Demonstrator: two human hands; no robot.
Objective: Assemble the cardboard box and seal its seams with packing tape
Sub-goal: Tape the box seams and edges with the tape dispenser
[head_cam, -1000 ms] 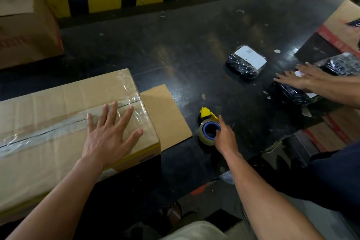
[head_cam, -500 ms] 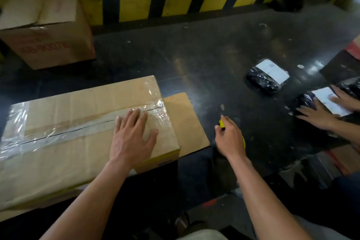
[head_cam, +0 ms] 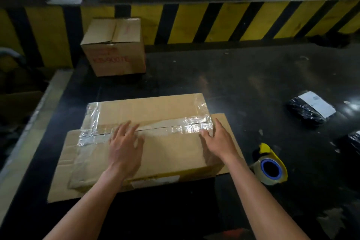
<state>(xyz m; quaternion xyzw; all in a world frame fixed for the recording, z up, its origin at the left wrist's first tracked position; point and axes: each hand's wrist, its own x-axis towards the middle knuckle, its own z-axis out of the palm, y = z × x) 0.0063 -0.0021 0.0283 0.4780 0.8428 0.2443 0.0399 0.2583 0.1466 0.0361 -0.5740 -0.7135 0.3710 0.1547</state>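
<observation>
A closed brown cardboard box (head_cam: 155,107) lies on a flat cardboard sheet (head_cam: 64,171) on the dark floor. Clear packing tape (head_cam: 185,124) runs along its centre seam and down its left end. My left hand (head_cam: 124,148) rests flat on the box top, fingers spread over the taped seam. At the right end of the box my right hand (head_cam: 218,140) lies with straight fingers on the top edge near the tape's end. A tape roll in a yellow dispenser (head_cam: 270,167) sits on the floor to the right, apart from both hands.
A second cardboard box (head_cam: 115,48) with red print stands at the back against a yellow-and-black striped wall (head_cam: 214,21). Black wrapped parcels (head_cam: 309,109) with white labels lie at the right. A pale kerb (head_cam: 29,122) borders the floor at the left.
My right hand let go of the tape dispenser and moved left onto the box's right end. The left hand stayed on the box top. The view swung left, so the other person's hands left the frame.
</observation>
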